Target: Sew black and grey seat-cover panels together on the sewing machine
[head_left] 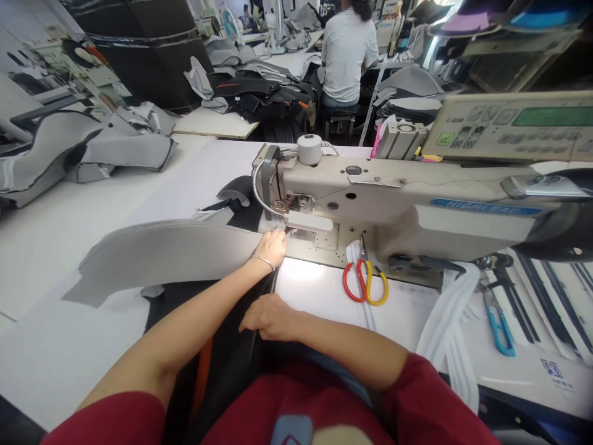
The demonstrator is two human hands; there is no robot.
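Note:
My left hand (272,248), with a bracelet at its wrist, is at the front of the sewing machine (398,191), close to the needle area. Its fingers are bent together on the edge of a large curved grey fabric panel (171,250), which spreads out to the left. Nearer my body, my right hand (271,317) is closed on the edge of black fabric (222,327), which hangs down over my lap and has an orange strip (202,377). The fingertips of both hands are partly hidden, and so is the needle.
Scissors with red and yellow handles (365,281) lie right of my hands, by the machine bed. Further right are white striped webbing (449,337) and blue thread snips (499,324). A control panel (509,127) stands behind the machine. Grey pieces (125,151) lie left; a person (347,55) sits beyond.

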